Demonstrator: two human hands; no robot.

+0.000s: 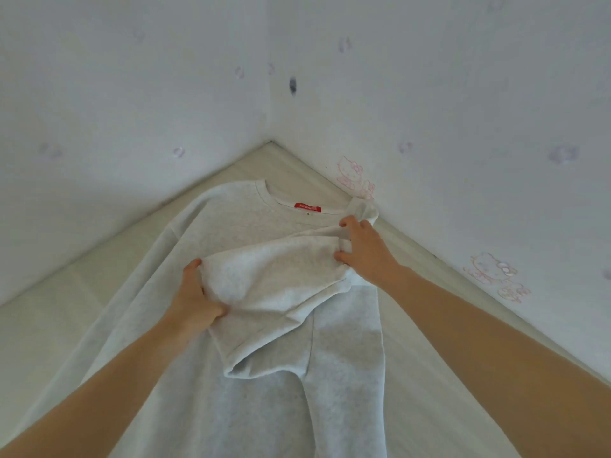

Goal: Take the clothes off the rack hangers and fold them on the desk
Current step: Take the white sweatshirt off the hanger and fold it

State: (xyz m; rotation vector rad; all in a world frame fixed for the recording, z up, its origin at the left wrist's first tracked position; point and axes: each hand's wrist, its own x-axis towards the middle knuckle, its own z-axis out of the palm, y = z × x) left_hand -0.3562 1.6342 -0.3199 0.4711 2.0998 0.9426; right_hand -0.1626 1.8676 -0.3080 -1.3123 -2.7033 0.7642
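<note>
left grip (195, 299): bare, no glove | right grip (367, 256): bare | forearms: sleeveless, unadorned

One pale grey sweatshirt (231, 375) lies on one desk (49, 312), bearing one red neck label (307, 207). Two hands work it: one left hand (195, 299), one right hand (363, 252). Two pink cartoon-cat stickers (353, 180) mark the wall.

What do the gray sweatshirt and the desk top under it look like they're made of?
The sweatshirt looks like a soft cotton-type fleece knit: matte, heathered light gray, with a ribbed collar, and it bunches in thick folds. The desk looks like pale wood-grain laminate, smooth with faint streaks, though solid wood can't be ruled out.
</note>
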